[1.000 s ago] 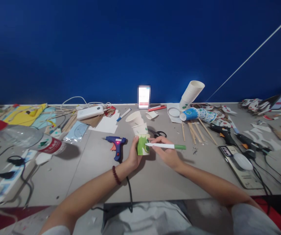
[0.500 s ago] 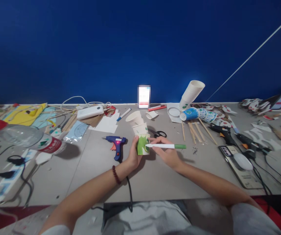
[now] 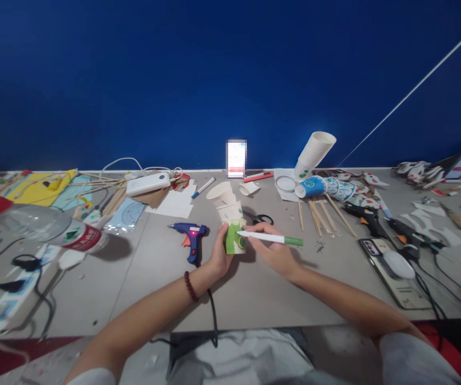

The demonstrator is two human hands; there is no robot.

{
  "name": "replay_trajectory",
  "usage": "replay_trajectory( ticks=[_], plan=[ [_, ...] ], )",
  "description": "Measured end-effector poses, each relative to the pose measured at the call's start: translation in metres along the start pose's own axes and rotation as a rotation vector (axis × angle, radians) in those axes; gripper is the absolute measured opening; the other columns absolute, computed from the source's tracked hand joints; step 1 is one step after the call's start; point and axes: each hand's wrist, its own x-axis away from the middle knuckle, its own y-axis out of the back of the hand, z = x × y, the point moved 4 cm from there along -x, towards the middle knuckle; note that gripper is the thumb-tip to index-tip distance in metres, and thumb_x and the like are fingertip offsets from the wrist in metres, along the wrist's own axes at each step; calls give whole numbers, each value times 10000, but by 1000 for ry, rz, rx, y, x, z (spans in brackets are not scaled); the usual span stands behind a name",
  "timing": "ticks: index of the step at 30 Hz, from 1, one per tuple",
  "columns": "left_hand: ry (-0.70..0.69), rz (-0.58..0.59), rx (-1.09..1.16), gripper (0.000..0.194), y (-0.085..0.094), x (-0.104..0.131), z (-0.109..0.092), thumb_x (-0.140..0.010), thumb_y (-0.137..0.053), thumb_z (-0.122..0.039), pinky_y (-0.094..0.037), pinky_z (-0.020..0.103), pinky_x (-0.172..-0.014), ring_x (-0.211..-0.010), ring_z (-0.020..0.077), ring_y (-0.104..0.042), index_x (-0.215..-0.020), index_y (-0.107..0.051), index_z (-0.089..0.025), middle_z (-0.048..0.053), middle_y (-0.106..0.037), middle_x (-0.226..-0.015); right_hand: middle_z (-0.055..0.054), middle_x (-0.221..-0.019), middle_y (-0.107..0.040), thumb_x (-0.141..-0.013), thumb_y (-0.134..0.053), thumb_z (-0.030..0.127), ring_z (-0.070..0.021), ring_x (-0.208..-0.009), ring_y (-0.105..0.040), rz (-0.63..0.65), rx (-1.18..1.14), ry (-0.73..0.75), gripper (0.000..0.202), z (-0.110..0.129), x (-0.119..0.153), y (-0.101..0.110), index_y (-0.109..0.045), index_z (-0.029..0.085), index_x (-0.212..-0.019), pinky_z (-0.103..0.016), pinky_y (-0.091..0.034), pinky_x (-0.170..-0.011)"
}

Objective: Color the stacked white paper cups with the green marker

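My left hand is closed around a paper cup whose side is largely coloured green, with white patches left along its right and lower parts. Pinched in my right hand is a white marker with a green end, its tip at the green area of the cup. Just behind the held cup are more white paper cups, one in front of the other. To the left of my left hand lies a blue glue gun with a lit red light. Black-handled scissors sit partly hidden behind my right hand.
A stack of paper cups leans at the back right, near blue patterned cups and wooden sticks. At the right are a phone and black glue guns. A plastic bottle and power strip occupy the left.
The marker's tip has moved up and slightly left on the cup, and the marker now slopes down to the right. My left hand and the cup have stayed put.
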Motion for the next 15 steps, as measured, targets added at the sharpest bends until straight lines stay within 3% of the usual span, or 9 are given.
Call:
replay_trajectory(
  ticks=[15],
  plan=[
    [2, 34, -28, 333, 0, 0, 0, -775, -731, -429, -485, 288, -776, -869, 184, -656, -1011, -645, -211, 44, -707, -996, -49, -959, -768, -862, -651, 296, -236, -926, -713, 17, 44, 11, 91, -2, 0, 1, -691, 246, -927, -381, -569, -829]
  ],
)
